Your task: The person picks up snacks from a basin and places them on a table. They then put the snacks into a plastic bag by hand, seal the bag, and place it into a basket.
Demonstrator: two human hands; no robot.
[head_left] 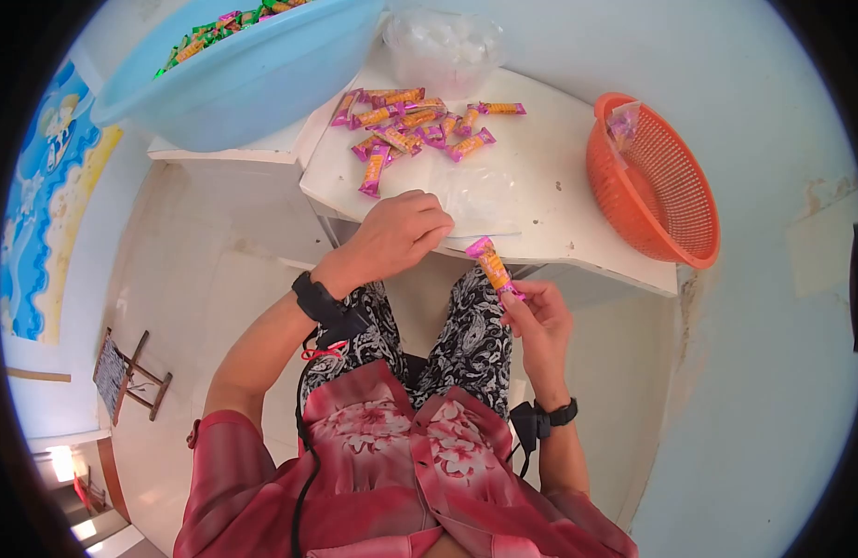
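Note:
My right hand (pixel 540 321) pinches the lower end of a purple and orange wrapped bar (pixel 492 267), held up in front of the table's edge. My left hand (pixel 401 231) is at the front edge of the white table (pixel 578 232), its fingers curled together; what they hold, if anything, is hidden. Just beyond it a clear plastic bag (pixel 480 200) lies flat on the table. A loose pile of similar wrapped bars (pixel 396 139) is spread behind my left hand.
A large blue basin (pixel 252 84) with green and purple packets stands at the upper left. An orange basket (pixel 624 200) holding a small plastic bag is at the table's right end. A bulging clear bag (pixel 445 51) sits at the back. A folding stool (pixel 126 377) is on the floor.

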